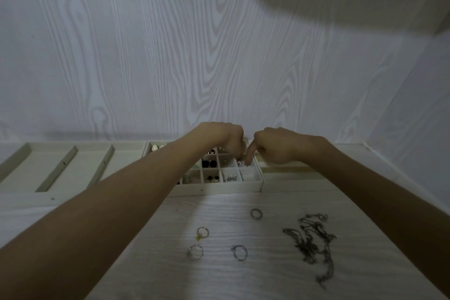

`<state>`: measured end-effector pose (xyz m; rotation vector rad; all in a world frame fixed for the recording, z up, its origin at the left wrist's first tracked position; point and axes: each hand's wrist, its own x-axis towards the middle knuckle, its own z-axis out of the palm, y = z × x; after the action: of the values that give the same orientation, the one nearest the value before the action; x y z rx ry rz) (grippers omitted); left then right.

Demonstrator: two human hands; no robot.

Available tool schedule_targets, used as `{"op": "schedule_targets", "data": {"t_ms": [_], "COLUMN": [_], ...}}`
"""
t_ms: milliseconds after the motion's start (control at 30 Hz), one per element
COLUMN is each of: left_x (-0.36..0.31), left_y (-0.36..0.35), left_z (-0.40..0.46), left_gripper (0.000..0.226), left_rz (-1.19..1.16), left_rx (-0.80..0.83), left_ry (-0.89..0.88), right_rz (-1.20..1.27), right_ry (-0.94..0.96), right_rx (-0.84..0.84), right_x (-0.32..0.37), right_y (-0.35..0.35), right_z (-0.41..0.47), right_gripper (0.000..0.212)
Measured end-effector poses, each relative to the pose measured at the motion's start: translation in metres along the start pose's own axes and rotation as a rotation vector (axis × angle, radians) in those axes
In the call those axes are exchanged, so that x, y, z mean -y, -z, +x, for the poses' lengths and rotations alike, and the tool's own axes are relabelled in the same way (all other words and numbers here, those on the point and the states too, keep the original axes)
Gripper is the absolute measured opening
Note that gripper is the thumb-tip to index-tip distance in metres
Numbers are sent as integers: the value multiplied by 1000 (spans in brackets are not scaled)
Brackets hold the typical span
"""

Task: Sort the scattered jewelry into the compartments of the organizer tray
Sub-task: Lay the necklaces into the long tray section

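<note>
Both curled hands, left hand (225, 139) and right hand (272, 146), hover over the tray (219, 187); contents hidden. Release the piece low inside one compartment.

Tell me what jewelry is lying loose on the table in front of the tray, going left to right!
Bottom-left ring → ring with a yellow bit → bottom-middle ring → far ring → tangled chain necklaces.
</note>
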<state>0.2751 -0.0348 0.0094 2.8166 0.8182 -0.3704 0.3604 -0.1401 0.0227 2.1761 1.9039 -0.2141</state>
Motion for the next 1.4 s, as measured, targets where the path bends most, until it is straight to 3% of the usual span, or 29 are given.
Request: {"op": "schedule_targets", "data": {"t_ms": [333,867,1100,1400], "left_x": [3,5,9,23], "left_y": [2,4,-6,-51], "left_z": [-4,-11,-77,-192], "left_gripper": [32,33,34,36], "left_rz": [27,25,-36,-91], "left_rx": [12,-8,-189,-46], "left_ry": [-13,-32,-45,24], "right_rz": [-105,-140,51,186], "right_ry": [-54,-63,-47,-39], "right_rx": [11,-48,-77,31], "right_x": [5,13,30,76], "right_y": [-7,-3,3,-22], "right_z": [6,0,-61,-157], "right_gripper": [56,43,37,31]}}
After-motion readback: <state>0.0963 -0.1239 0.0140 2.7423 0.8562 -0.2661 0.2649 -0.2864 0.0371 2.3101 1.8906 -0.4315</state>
